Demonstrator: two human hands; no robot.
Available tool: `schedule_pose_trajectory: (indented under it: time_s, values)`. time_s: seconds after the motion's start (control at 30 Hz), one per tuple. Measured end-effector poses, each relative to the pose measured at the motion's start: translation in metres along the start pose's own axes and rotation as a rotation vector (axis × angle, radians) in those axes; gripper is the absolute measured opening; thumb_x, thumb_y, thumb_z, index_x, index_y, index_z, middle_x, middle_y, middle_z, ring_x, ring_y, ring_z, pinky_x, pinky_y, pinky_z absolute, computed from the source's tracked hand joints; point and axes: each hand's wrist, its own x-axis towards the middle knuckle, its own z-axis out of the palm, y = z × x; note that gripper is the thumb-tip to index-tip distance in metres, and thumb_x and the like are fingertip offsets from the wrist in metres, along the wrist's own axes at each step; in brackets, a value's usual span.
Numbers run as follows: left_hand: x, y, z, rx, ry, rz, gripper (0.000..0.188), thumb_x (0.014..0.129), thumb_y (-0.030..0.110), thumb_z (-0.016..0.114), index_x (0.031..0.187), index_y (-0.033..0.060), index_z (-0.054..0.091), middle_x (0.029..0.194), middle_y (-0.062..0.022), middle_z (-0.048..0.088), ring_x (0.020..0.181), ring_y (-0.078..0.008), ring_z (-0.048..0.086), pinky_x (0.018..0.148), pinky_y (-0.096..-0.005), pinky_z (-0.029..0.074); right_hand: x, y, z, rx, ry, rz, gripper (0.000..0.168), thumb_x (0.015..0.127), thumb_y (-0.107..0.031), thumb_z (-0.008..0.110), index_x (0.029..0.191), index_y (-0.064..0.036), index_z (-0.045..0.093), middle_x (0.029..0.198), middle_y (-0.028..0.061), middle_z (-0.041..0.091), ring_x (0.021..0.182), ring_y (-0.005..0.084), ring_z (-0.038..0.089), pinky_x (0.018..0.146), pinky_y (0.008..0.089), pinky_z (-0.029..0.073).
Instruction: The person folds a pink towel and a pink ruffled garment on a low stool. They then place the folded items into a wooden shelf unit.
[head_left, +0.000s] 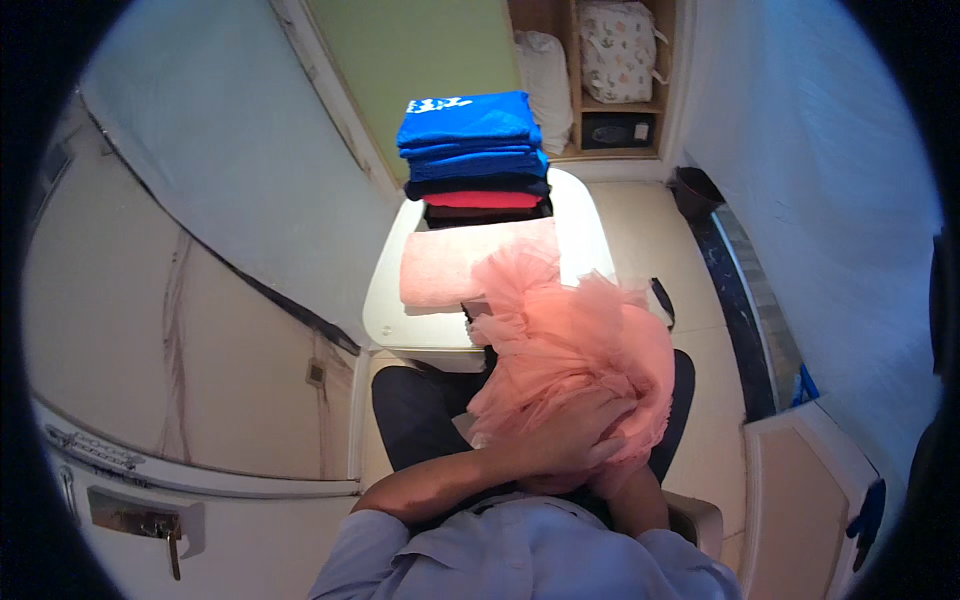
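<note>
A pink tulle garment (577, 337), ruffled and bunched, lies over my lap and reaches up to the white table. My left hand (589, 439) crosses my body and grips its gathered folds near my waist. The right forearm (637, 499) goes in under the pink cloth, and the hand itself is hidden there. Just beyond the garment a folded pink towel (442, 266) lies flat on the white tabletop (585, 210), partly covered by the tulle. Behind the towel stands a stack of folded clothes (472, 146), blue on top, with dark and red pieces below.
Wooden shelves (619, 109) at the back hold a patterned fabric bag (619, 49) and a black box (616, 133). A dark bin (696, 193) stands by the right wall. To the left is a white door with a metal handle (174, 544). My chair (697, 517) shows at lower right.
</note>
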Motion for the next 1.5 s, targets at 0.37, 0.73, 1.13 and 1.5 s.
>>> schedule_pose_trajectory:
  time_s: [0.37, 0.73, 1.13, 1.5]
  values:
    - [-0.057, -0.124, -0.053, -0.277, 0.606, -0.672, 0.023, 0.101, 0.019, 0.066, 0.115, 0.0001, 0.067, 0.099, -0.0080, 0.069, 0.086, -0.0181, 0.067, 0.080, -0.0343, 0.057, -0.035, 0.008, -0.065, -0.154, 0.188, 0.054, 0.054, 0.104, -0.044, 0.056, 0.146, -0.009, 0.054, 0.138, 0.0209, 0.064, 0.126, 0.0371, 0.062, 0.104, 0.0464, 0.051]
    - [-0.073, -0.181, -0.024, -1.136, 0.375, -0.998, 0.024, 0.103, 0.025, 0.065, 0.109, 0.0022, 0.070, 0.093, -0.0056, 0.069, 0.078, -0.0176, 0.064, 0.071, -0.0334, 0.054, 0.005, -0.008, -0.032, -0.379, 0.038, 0.027, 0.050, 0.104, -0.041, 0.055, 0.141, -0.009, 0.058, 0.134, 0.0216, 0.066, 0.122, 0.0379, 0.064, 0.102, 0.0467, 0.052]
    - [-0.085, -0.155, -0.107, -0.280, 0.545, -0.780, 0.027, 0.105, 0.030, 0.064, 0.107, 0.0037, 0.070, 0.089, -0.0021, 0.067, 0.070, -0.0155, 0.061, 0.062, -0.0324, 0.053, 0.047, -0.021, -0.006, -0.722, -0.147, -0.086, 0.045, 0.103, -0.038, 0.055, 0.136, -0.008, 0.062, 0.130, 0.0224, 0.068, 0.119, 0.0387, 0.066, 0.100, 0.0470, 0.053]
    - [-0.075, -0.071, -0.214, -0.203, 1.414, -0.419, 0.026, 0.106, 0.023, 0.060, 0.104, -0.0027, 0.066, 0.101, -0.0073, 0.069, 0.090, -0.0148, 0.066, 0.071, -0.0335, 0.056, 0.062, -0.022, 0.005, -0.972, -0.245, -0.188, 0.041, 0.103, -0.035, 0.055, 0.131, -0.007, 0.066, 0.127, 0.0232, 0.070, 0.115, 0.0395, 0.067, 0.098, 0.0473, 0.054]
